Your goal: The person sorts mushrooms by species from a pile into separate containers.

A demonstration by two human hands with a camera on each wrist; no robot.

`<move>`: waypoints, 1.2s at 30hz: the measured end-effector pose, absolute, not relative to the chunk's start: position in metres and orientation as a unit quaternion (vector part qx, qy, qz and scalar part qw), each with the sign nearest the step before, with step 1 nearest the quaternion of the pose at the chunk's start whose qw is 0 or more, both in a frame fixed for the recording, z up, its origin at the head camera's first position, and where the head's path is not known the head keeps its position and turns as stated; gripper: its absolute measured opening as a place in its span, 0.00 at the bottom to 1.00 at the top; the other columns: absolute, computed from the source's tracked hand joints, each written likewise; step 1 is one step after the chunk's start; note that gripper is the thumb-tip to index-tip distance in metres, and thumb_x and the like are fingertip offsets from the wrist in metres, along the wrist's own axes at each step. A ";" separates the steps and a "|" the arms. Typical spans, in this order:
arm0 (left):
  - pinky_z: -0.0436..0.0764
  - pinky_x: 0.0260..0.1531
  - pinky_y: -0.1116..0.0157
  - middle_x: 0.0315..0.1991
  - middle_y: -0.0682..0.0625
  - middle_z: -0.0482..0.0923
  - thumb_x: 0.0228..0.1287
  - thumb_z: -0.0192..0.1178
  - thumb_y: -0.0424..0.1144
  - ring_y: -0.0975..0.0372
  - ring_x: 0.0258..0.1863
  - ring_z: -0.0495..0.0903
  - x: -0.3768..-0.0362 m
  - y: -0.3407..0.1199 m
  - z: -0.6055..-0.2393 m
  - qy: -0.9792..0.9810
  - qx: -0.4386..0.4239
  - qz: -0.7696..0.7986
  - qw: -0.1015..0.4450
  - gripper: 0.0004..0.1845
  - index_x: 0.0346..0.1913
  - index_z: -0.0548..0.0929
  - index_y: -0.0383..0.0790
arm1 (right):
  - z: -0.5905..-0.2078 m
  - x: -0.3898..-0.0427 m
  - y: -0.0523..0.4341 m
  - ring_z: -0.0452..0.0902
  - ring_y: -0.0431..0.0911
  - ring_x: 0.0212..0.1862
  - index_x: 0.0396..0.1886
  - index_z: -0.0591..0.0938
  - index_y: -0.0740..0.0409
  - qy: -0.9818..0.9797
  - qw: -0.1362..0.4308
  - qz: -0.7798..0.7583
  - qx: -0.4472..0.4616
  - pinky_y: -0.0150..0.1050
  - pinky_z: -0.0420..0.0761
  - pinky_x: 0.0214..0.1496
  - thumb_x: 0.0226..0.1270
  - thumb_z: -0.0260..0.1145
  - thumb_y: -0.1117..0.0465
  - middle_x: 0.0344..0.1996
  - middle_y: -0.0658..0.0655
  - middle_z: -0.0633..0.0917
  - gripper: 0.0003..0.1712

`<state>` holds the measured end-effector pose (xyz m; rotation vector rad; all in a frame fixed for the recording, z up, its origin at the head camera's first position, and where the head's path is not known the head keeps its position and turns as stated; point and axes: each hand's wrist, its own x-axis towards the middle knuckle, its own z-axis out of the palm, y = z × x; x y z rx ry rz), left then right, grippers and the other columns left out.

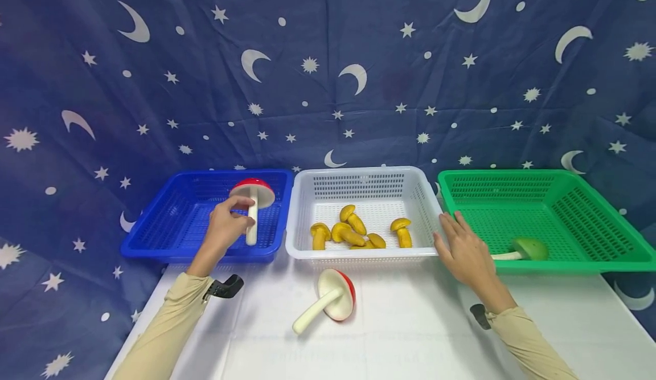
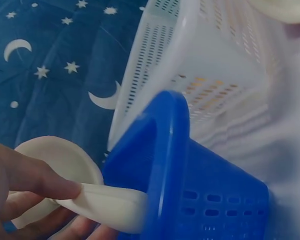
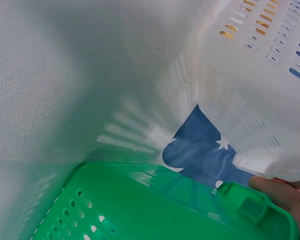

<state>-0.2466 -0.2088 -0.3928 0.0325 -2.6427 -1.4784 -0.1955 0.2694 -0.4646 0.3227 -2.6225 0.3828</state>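
My left hand [image 1: 225, 225] pinches the white stem of a red-capped toy mushroom [image 1: 265, 196] between thumb and fingers. It holds the mushroom upright, cap on top, over the right part of the blue basket [image 1: 154, 251]. In the left wrist view the stem [image 2: 117, 204] overlaps the basket's rim. My right hand [image 1: 465, 253] rests at the front right corner of the white basket [image 1: 293, 220], fingers extended, beside the green basket [image 1: 574, 266]. Only its fingers [image 3: 277, 192] show in the right wrist view. A second red-capped mushroom [image 1: 335, 300] lies on its side on the table.
Several yellow mushrooms [image 1: 353, 220] lie in the white basket. In the green basket a green-capped mushroom [image 1: 531, 249] lies near the front wall. The three baskets stand in a row on the white-covered table [image 1: 410, 334], before a blue star-and-moon curtain [image 1: 307, 27].
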 end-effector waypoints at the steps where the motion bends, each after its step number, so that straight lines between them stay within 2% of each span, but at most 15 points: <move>1: 0.83 0.28 0.62 0.46 0.37 0.78 0.47 0.60 0.23 0.54 0.37 0.82 -0.249 -0.208 -0.395 -0.873 0.011 -0.484 0.057 0.23 0.51 0.79 0.33 | -0.465 -0.196 0.269 0.62 0.66 0.65 0.62 0.71 0.71 -0.955 0.233 0.140 0.118 0.65 0.73 0.48 0.69 0.54 0.53 0.60 0.69 0.73 0.30; 9: 0.79 0.24 0.67 0.43 0.37 0.81 0.42 0.61 0.22 0.61 0.26 0.80 -0.264 -0.210 -0.409 -0.907 0.008 -0.417 0.064 0.22 0.47 0.80 0.33 | -0.465 -0.198 0.267 0.61 0.65 0.65 0.62 0.70 0.71 -0.954 0.230 0.149 0.124 0.63 0.70 0.54 0.69 0.53 0.53 0.61 0.69 0.72 0.30; 13: 0.80 0.22 0.67 0.42 0.35 0.81 0.42 0.60 0.22 0.59 0.21 0.79 -0.269 -0.213 -0.416 -0.913 0.016 -0.406 0.048 0.22 0.46 0.80 0.32 | -0.464 -0.198 0.265 0.61 0.65 0.65 0.62 0.71 0.72 -0.950 0.235 0.163 0.128 0.62 0.71 0.53 0.69 0.54 0.54 0.61 0.70 0.71 0.30; 18: 0.83 0.24 0.61 0.40 0.33 0.80 0.42 0.59 0.22 0.52 0.28 0.80 -0.276 -0.217 -0.423 -0.914 0.014 -0.405 0.019 0.21 0.46 0.80 0.30 | -0.463 -0.198 0.265 0.61 0.65 0.65 0.62 0.70 0.72 -0.949 0.234 0.167 0.127 0.62 0.70 0.55 0.68 0.54 0.55 0.62 0.71 0.70 0.30; 21: 0.83 0.26 0.58 0.39 0.34 0.80 0.42 0.59 0.22 0.52 0.30 0.80 -0.279 -0.218 -0.426 -0.917 0.013 -0.398 -0.004 0.21 0.45 0.80 0.28 | -0.462 -0.197 0.265 0.61 0.64 0.66 0.62 0.70 0.71 -0.953 0.228 0.159 0.123 0.61 0.71 0.53 0.69 0.54 0.54 0.62 0.70 0.70 0.30; 26: 0.83 0.25 0.58 0.36 0.36 0.81 0.42 0.58 0.23 0.51 0.28 0.81 -0.285 -0.219 -0.430 -0.927 0.004 -0.374 -0.033 0.20 0.45 0.80 0.28 | -0.462 -0.196 0.265 0.61 0.64 0.66 0.63 0.70 0.70 -0.958 0.218 0.149 0.113 0.59 0.77 0.41 0.70 0.53 0.52 0.64 0.69 0.69 0.30; 29: 0.79 0.36 0.59 0.36 0.36 0.82 0.41 0.58 0.24 0.46 0.37 0.78 -0.290 -0.220 -0.434 -0.936 -0.004 -0.352 -0.032 0.21 0.45 0.80 0.28 | -0.461 -0.195 0.266 0.60 0.64 0.66 0.63 0.70 0.69 -0.959 0.216 0.149 0.109 0.58 0.78 0.37 0.70 0.53 0.52 0.64 0.69 0.68 0.30; 31: 0.78 0.39 0.58 0.37 0.36 0.81 0.41 0.60 0.24 0.45 0.42 0.74 -0.295 -0.220 -0.437 -0.939 -0.004 -0.343 -0.032 0.21 0.44 0.80 0.29 | -0.461 -0.195 0.267 0.60 0.64 0.66 0.63 0.70 0.69 -0.959 0.215 0.148 0.108 0.58 0.78 0.37 0.70 0.53 0.52 0.64 0.70 0.68 0.31; 33: 0.79 0.38 0.59 0.38 0.36 0.81 0.41 0.61 0.24 0.45 0.43 0.75 -0.298 -0.220 -0.440 -0.939 -0.005 -0.341 -0.034 0.20 0.44 0.80 0.28 | -0.462 -0.195 0.268 0.60 0.64 0.66 0.64 0.70 0.69 -0.960 0.214 0.146 0.108 0.58 0.78 0.36 0.70 0.53 0.52 0.64 0.69 0.68 0.31; 36: 0.83 0.26 0.60 0.36 0.36 0.80 0.42 0.62 0.23 0.49 0.36 0.79 -0.300 -0.219 -0.443 -0.931 -0.004 -0.362 -0.043 0.19 0.44 0.79 0.27 | -0.462 -0.194 0.269 0.60 0.64 0.66 0.64 0.70 0.69 -0.961 0.212 0.141 0.106 0.58 0.78 0.37 0.70 0.53 0.52 0.64 0.69 0.68 0.31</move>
